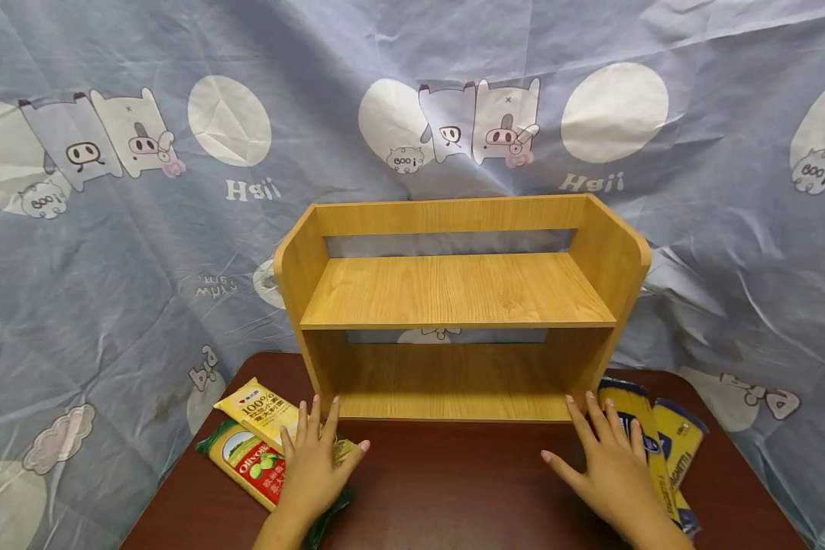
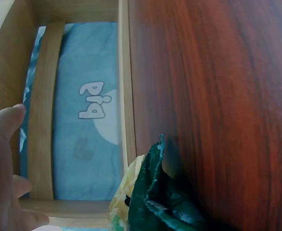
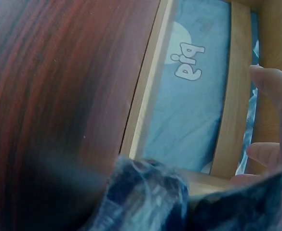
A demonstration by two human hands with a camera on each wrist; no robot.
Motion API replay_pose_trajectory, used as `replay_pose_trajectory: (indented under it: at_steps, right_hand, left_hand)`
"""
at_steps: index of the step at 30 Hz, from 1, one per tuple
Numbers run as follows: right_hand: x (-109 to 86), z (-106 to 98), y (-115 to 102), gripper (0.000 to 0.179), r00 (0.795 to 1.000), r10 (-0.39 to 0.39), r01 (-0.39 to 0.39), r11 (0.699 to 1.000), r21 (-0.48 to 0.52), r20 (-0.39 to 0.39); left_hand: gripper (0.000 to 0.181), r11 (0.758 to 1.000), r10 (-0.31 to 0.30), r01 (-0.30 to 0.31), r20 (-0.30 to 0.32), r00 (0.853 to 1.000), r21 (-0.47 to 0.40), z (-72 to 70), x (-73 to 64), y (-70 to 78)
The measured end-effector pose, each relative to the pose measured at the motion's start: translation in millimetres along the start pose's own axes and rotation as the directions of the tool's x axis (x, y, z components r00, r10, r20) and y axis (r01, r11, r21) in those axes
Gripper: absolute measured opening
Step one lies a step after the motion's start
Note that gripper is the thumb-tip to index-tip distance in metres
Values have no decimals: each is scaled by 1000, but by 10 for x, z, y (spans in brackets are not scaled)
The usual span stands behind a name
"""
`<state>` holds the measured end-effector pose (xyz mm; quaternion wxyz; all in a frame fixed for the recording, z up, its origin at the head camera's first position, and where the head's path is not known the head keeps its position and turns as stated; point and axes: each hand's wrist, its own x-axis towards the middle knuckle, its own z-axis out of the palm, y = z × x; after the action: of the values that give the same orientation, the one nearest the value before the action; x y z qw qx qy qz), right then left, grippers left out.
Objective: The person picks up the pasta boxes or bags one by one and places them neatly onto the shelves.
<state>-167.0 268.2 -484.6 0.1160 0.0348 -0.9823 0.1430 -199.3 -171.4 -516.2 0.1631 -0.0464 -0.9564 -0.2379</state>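
Observation:
My left hand point(image 1: 314, 473), fingers spread and straight, is over the right end of two pasta packets in the head view. One is a pale yellow packet point(image 1: 264, 411) printed "100%"; under it lies a green, yellow and red packet point(image 1: 250, 462) with olives on it. The green wrapper end point(image 2: 162, 197) shows below the hand in the left wrist view. My right hand point(image 1: 612, 473), also spread, overlaps yellow and blue spaghetti packets point(image 1: 681, 439) at the right. Their crinkled dark blue wrapping point(image 3: 145, 192) shows in the right wrist view. Neither hand grips anything.
A two-tier wooden shelf point(image 1: 454, 290) stands at the back of the dark red-brown table point(image 1: 447, 489), between the packet groups. Behind it hangs a grey-blue cloth point(image 1: 330, 92) printed with cartoon pigs.

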Motion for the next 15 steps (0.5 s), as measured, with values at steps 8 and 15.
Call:
replay_pose_trajectory:
  at_steps: [8, 15]
  right_hand:
    - [-22, -114, 102, 92, 993, 32, -25, 998, 63, -111]
    - [-143, -172, 336, 84, 981, 141, -130, 988, 87, -136]
  left_hand:
    - [83, 977, -77, 55, -103, 992, -206, -210, 139, 17]
    - [75, 923, -133, 56, -178, 975, -381, -512, 335, 23]
